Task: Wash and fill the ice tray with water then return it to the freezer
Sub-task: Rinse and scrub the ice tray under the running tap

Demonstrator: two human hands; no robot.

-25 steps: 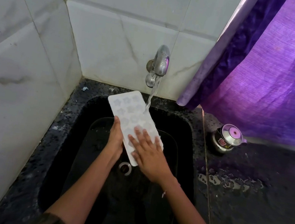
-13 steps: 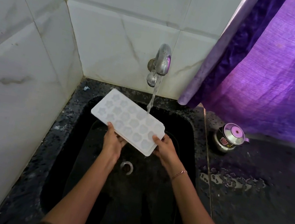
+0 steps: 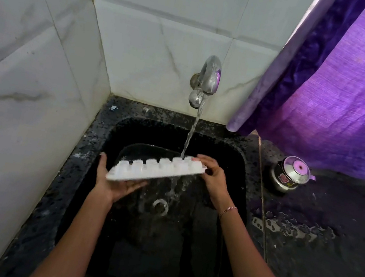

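the ice tray [image 3: 156, 170] is held over the black sink [image 3: 88, 170], turned underside-up so the backs of the cups are seen. its long axis runs left to right, tilted: the right end is higher and farther, the left end lower and nearer. the left hand [image 3: 115, 182] is cupped under the low end, palm up, fingers spread beneath the rim. the right hand [image 3: 212, 177] is pinched on the high end. both ends are gripped; neither hand is nearer the middle. water from the tap [image 3: 207, 79] is landing on the tray just beside the right hand and running off below. judged: underside rinse in hand; the cups must be turned upward about the long axis before filling.
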